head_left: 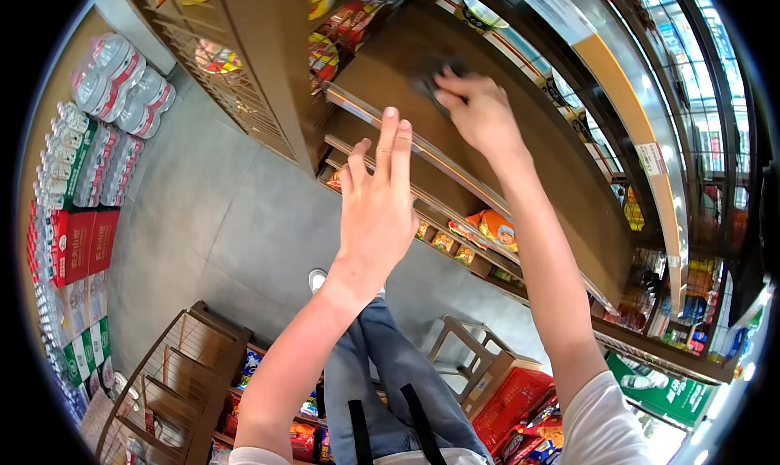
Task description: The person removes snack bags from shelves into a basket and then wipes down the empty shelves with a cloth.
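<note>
A brown shelf board [561, 168] with a price rail [455, 166] along its front edge runs across the upper middle. Over the board, my right hand [479, 108] is closed around a dark, motion-blurred thing [439, 82], perhaps a cloth, close to the shelf surface. My left hand [378, 193] is at the shelf's front edge, its fingers extended and apart, with nothing seen in it; its fingertips overlap the price rail. Red and yellow packets [345, 26] lie at the board's left end.
Lower shelves hold orange snack packets [494, 225]. Water bottles [122, 79] and red cartons [85, 242] stand at the left. A brown rack [175, 376] is lower left. Below the shelf are a step stool [463, 343] and a red basket [508, 404] near my legs.
</note>
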{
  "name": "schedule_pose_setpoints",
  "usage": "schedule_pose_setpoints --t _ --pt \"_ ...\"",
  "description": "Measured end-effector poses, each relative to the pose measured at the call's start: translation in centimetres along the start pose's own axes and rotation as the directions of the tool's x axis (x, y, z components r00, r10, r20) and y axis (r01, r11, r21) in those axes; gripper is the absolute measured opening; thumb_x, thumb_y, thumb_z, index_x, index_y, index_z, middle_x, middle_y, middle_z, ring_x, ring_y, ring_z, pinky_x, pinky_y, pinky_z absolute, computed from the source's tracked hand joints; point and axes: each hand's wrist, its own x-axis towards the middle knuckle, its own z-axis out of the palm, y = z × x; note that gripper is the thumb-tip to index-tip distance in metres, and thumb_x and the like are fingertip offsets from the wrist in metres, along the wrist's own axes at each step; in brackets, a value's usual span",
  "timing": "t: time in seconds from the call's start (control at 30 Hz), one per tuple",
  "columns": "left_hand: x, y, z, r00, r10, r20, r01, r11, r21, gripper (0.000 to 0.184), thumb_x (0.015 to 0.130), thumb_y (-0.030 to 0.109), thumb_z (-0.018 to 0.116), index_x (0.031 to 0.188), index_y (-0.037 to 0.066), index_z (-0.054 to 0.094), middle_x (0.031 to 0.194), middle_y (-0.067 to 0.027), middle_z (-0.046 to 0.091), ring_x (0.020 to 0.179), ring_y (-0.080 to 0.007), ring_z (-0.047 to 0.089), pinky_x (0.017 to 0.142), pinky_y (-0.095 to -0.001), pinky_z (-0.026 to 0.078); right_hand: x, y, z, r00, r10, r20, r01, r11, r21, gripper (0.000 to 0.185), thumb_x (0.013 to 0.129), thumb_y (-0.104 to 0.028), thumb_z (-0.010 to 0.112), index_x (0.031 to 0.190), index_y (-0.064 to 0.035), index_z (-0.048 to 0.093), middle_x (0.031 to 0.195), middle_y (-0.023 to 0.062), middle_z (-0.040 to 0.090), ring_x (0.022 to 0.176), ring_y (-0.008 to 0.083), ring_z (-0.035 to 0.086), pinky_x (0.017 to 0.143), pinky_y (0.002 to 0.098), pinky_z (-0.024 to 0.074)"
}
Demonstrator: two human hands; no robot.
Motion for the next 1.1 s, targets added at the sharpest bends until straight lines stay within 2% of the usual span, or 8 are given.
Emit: schedule_pose_setpoints --t 0.3,0.43,0.5,0.57,0.63,0.7,0.83,1.1 --pt "0.0 -0.1 0.2 1.0 0.03 -0.006 -0.029 0.994 0.102 0.076 0.071 -0.016 0.05 0.143 -0.001 0.031 0.153 -0.0142 0.028 0.116 -0.0383 0.045 0.1 -0.0468 0.038 8.9 1.7 3.5 0.962 0.152 -0.226 -0.133 0.986 0.096 0.035 0.088 -0.026 0.06 0.117 -0.0066 0.066 0.11 0.0201 0.066 0.108 0.038 0.059 0.098 0.0424 0.0445" --pt "0.0 -0.3 0.3 0.998 0.067 -0.018 -0.064 0.99 0.127 0.076 0.071 -0.016 0.05 0.143 -0.002 0.03 0.152 -0.0164 0.028 0.116 -0.0375 0.045 0.099 -0.0459 0.038 7.9 10.1 2.9 0.933 -0.065 -0.354 -0.071 0.931 -0.358 0.03 0.093 -0.027 0.049 0.092 -0.0027 0.067 0.101 0.019 0.066 0.102 0.0399 0.061 0.087 0.0458 0.0489" --pt "0.0 -0.3 0.4 0.997 0.067 -0.023 -0.064 0.992 0.105 0.075 0.071 -0.016 0.05 0.143 -0.003 0.03 0.152 -0.0169 0.028 0.116 -0.0378 0.045 0.099 -0.0459 0.038 5.2 12.5 -1.0 0.986 -0.169 -0.009 0.117 0.717 -0.687 0.03 0.093 -0.026 0.05 0.087 -0.0028 0.068 0.105 0.018 0.066 0.101 0.0383 0.062 0.083 0.0457 0.0505" --pt "-0.1 -0.2 0.4 0.997 0.063 -0.036 -0.061 0.995 0.076 0.074 0.072 -0.016 0.05 0.142 -0.004 0.03 0.152 -0.0174 0.029 0.116 -0.038 0.045 0.099 -0.046 0.038 2.8 11.7 -3.7 0.947 0.227 -0.226 -0.303 0.865 -0.401 0.028 0.092 -0.025 0.052 0.085 -0.0041 0.068 0.104 0.018 0.066 0.099 0.0387 0.062 0.081 0.0467 0.051" --pt "-0.1 -0.3 0.7 0.996 0.069 -0.054 -0.063 0.992 0.106 0.073 0.072 -0.015 0.049 0.142 -0.005 0.031 0.151 -0.018 0.029 0.115 -0.0386 0.045 0.1 -0.046 0.038 -0.7 12.1 -5.7 0.985 0.103 -0.136 -0.166 0.769 -0.617 0.03 0.092 -0.027 0.053 0.09 -0.0015 0.068 0.102 0.0217 0.066 0.099 0.041 0.061 0.086 0.047 0.0499" --pt "-0.1 -0.5 0.8 0.996 0.064 -0.056 -0.059 0.993 0.1 0.076 0.071 -0.013 0.053 0.142 -0.004 0.03 0.153 -0.0157 0.026 0.116 -0.0395 0.044 0.099 -0.0471 0.039 -2.9 12.9 -6.3 0.935 0.284 -0.212 -0.349 0.841 -0.413 0.038 0.091 -0.034 0.057 0.109 -0.0031 0.067 0.108 0.0225 0.065 0.102 0.0421 0.06 0.092 0.0445 0.0477" --pt "0.0 0.1 0.7 0.996 0.047 -0.071 -0.043 0.998 0.048 0.071 0.073 -0.014 0.049 0.141 -0.005 0.031 0.151 -0.0193 0.029 0.115 -0.0397 0.045 0.1 -0.046 0.038 -8.7 6.6 -7.2 0.909 0.409 -0.085 -0.418 0.882 -0.218 0.031 0.085 -0.024 0.067 0.11 -0.0045 0.069 0.103 0.024 0.066 0.098 0.0392 0.064 0.089 0.0401 0.0501" --pt "0.1 0.8 0.7 0.998 0.021 -0.066 -0.018 0.999 0.039 0.07 0.073 -0.014 0.05 0.14 -0.005 0.031 0.151 -0.0201 0.029 0.118 -0.0415 0.044 0.102 -0.0464 0.037 -5.2 0.0 -0.4 0.995 0.096 0.019 -0.097 0.994 0.054 0.031 0.086 -0.007 0.06 0.116 -0.0053 0.066 0.125 0.0208 0.058 0.126 0.0361 0.048 0.107 0.0396 0.0385"
